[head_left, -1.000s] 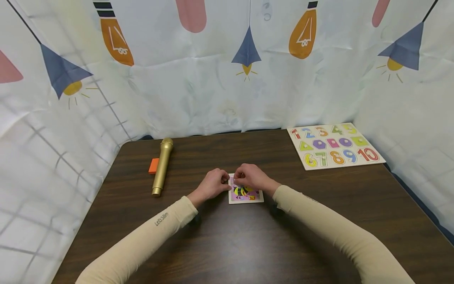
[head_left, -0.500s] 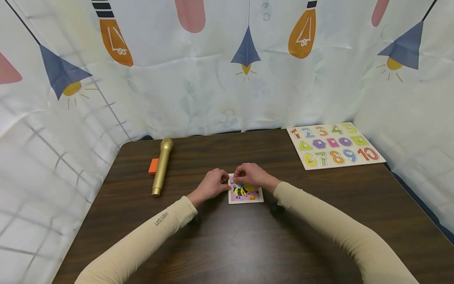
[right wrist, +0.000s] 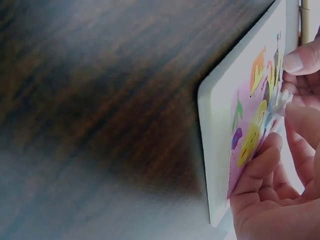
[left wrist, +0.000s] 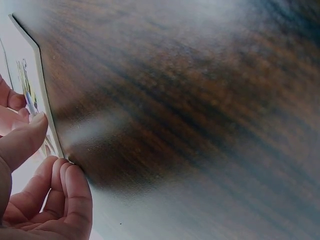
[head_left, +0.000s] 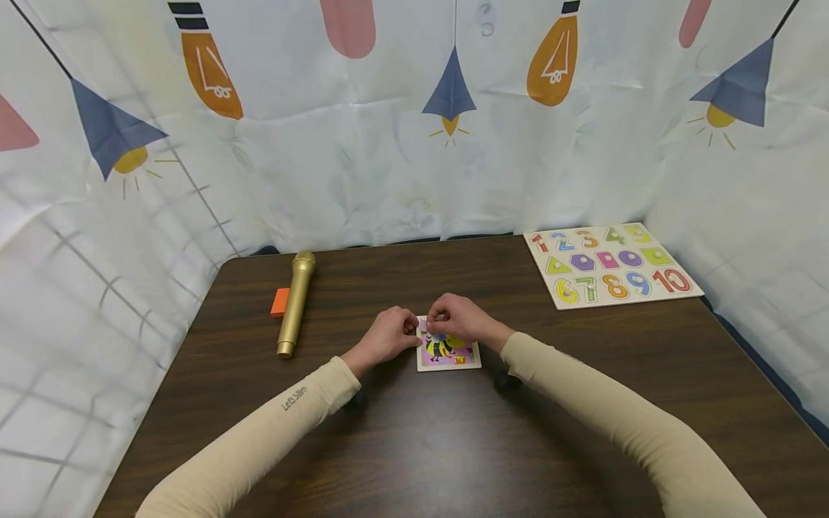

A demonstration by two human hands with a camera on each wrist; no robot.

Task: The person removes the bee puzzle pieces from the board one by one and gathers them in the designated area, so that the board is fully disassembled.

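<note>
"Bee-picture board (head_left: 443,363), where is it?"
"Just beneath the right hand (head_left: 458,320), which pinches a small pale piece (right wrist: 282,104); the left hand (head_left: 387,337) grips the edge beside it."
"Best handling?"
"I'd brace with the left hand and work the piece lightly, without dragging."

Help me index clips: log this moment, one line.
left grip: holding bee board edge | right grip: pinching pale piece | microphone: untouched
</note>
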